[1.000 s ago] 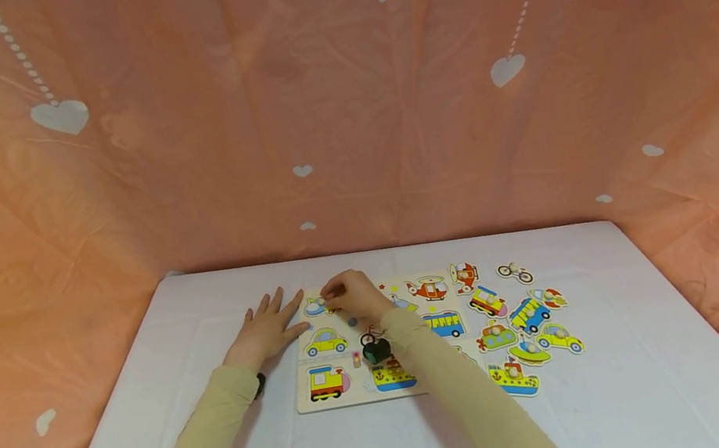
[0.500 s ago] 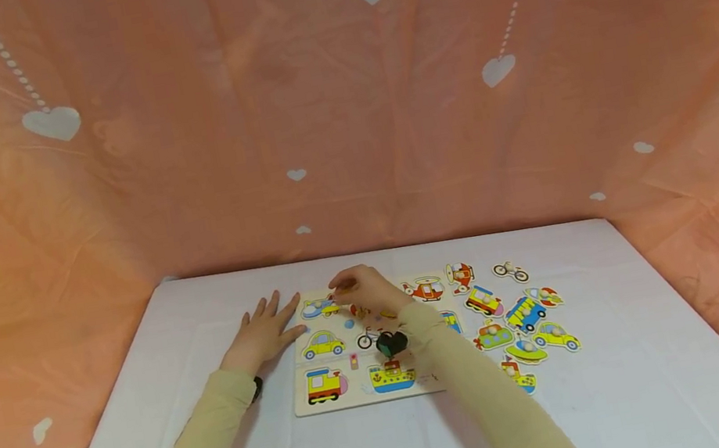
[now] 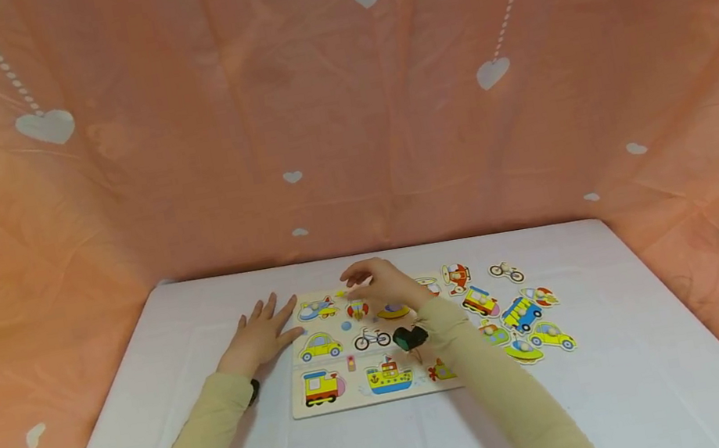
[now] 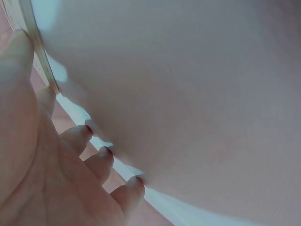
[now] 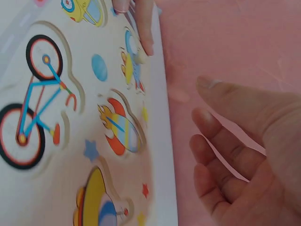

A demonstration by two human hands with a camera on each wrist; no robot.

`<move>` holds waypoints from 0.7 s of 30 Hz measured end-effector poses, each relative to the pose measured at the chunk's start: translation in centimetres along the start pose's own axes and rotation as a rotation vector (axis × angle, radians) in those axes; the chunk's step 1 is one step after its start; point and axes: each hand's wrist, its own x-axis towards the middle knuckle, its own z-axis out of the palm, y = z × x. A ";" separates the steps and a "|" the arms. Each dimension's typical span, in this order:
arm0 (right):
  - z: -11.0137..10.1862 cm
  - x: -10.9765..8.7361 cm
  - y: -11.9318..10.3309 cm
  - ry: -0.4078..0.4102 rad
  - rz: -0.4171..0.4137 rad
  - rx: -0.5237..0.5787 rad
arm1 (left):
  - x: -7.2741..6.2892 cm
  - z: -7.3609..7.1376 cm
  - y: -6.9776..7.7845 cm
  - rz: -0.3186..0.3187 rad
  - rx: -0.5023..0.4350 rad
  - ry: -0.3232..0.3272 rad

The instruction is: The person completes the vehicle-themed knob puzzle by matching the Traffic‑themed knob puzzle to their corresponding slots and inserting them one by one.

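Note:
A wooden peg puzzle board (image 3: 357, 392) with vehicle pictures lies on the table. My left hand (image 3: 259, 339) rests at its upper left edge, fingers spread; in the left wrist view its thumb (image 4: 18, 52) and index fingertip touch the board's side. The airplane piece (image 3: 318, 309) lies in the upper left recess, its knob showing in the right wrist view. Over the board's back edge hovers my right hand (image 3: 380, 282), loosely curled and holding nothing. Nearest below it are the rocket recess (image 5: 121, 127) and the flying saucer recess (image 5: 96, 200).
Loose pieces lie right of the board: a helicopter (image 3: 457, 279), a bicycle (image 3: 506, 273), a train (image 3: 480, 301), a bus (image 3: 522, 315), a rocket (image 3: 543, 295), a car (image 3: 553, 336) and others, some overlapping. My right forearm covers part of the board. A pink curtain (image 3: 356, 201) hangs behind the table.
My right hand has let go of the airplane piece and moved right, uncovering the rocket and bicycle recesses. The ship piece is now hidden by my forearm. My left hand stays at the board's edge.

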 end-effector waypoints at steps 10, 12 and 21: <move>-1.8 -1.7 0.6 0.043 -0.010 -0.026 | 0.0 -0.1 0.1 0.001 0.008 -0.016; -2.2 -2.0 0.7 0.054 -0.009 -0.030 | 0.0 -0.1 0.0 0.001 0.007 -0.016; -4.0 -3.6 2.0 0.092 -0.008 -0.028 | -0.1 -0.1 0.1 -0.005 0.004 -0.015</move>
